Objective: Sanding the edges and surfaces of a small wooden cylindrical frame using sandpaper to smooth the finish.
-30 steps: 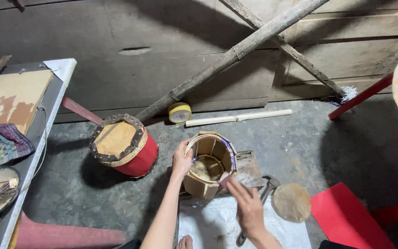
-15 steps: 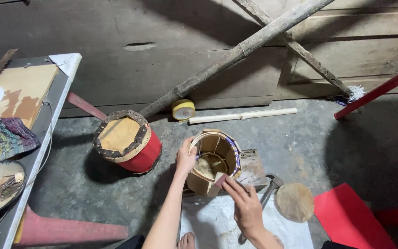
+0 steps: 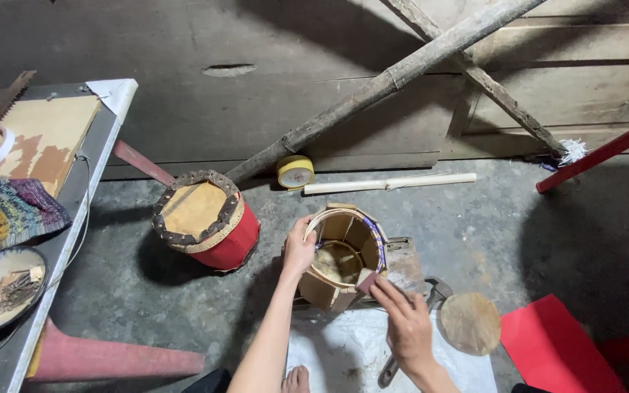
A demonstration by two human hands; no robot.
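Head camera looking straight down, and we've got an open wooden drum shell (image 3: 342, 253) sitting on the concrete floor (image 3: 489, 233), tipped a little so its mouth faces up toward the lens, resting partly on a white sheet (image 3: 343, 353). Left hand (image 3: 298, 247) is clamped on the near-left rim, thumb over the edge, fingers wrapped outside. Right hand (image 3: 405, 324) comes in from below, fingers pinched together on a small dark block (image 3: 367, 282) pressed right against the shell's near-right rim. Risk here, as I read it: the shell is made of separate staves and leans on one edge, so a hard push from the right could roll it or spring a stave loose if the left grip slackens. That small block looks easy to slip off the rim, too. Both forearms reach forward from the bottom edge, left arm long and nearly straight, right wrist bent inward. Just behind the right hand lie a metal tool (image 3: 431, 291) and a round hide disc (image 3: 470, 323), near enough to get knocked. Off to the left stands a finished red drum (image 3: 209, 218), well apart, with a yellow tape roll (image 3: 295, 172) back by the wall.
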